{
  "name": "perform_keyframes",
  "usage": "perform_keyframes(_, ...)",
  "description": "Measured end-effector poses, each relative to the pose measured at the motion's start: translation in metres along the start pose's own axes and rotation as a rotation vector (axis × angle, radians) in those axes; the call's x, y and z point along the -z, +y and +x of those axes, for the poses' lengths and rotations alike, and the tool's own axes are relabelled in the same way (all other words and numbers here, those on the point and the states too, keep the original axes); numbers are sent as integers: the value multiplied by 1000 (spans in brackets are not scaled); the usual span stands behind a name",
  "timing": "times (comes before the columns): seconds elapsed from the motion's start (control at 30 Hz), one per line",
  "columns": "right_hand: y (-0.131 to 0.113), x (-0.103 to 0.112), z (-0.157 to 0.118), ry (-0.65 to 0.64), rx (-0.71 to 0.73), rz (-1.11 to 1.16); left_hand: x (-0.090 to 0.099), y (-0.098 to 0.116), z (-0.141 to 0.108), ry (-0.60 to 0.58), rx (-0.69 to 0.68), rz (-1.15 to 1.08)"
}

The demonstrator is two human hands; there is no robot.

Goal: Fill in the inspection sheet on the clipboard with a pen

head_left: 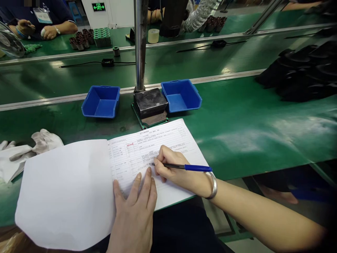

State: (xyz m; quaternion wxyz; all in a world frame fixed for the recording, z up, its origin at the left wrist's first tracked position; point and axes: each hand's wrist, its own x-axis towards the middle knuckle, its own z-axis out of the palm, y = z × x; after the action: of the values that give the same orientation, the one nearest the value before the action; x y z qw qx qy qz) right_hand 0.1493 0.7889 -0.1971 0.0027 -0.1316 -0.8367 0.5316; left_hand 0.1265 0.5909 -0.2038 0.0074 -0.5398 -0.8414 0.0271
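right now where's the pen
In the head view, right of centre, the pen is in the right hand, its tip on the printed page.

Overhead light is falling brightly on the open papers (63,193) and throwing pale glare across the green bench (237,133), while the far right is blurring and its corners are darkening.

Printing on the form (158,147) is way too small to read, and the handwriting near the pen tip is too faint too. Black pieces (302,70) far right are a blurry mess, maybe a stack of parts, can't really tell. Top edge chops off the co-worker (42,21) above the chest, and the right hand (173,167) hides part of the page.
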Motion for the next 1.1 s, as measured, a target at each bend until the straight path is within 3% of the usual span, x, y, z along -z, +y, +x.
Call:
perform_keyframes(0.63, -4, 1, 1, -44, -14, 13, -4, -1, 0, 43, 14, -89)
perform_keyframes(0.9, 6, 0, 0, 52, 12, 10, -1, 0, 0, 19, 14, -67)
perform_keyframes(1.1, -1, 5, 1, -20, 12, -4, -6, -1, 0, 54, 19, -85)
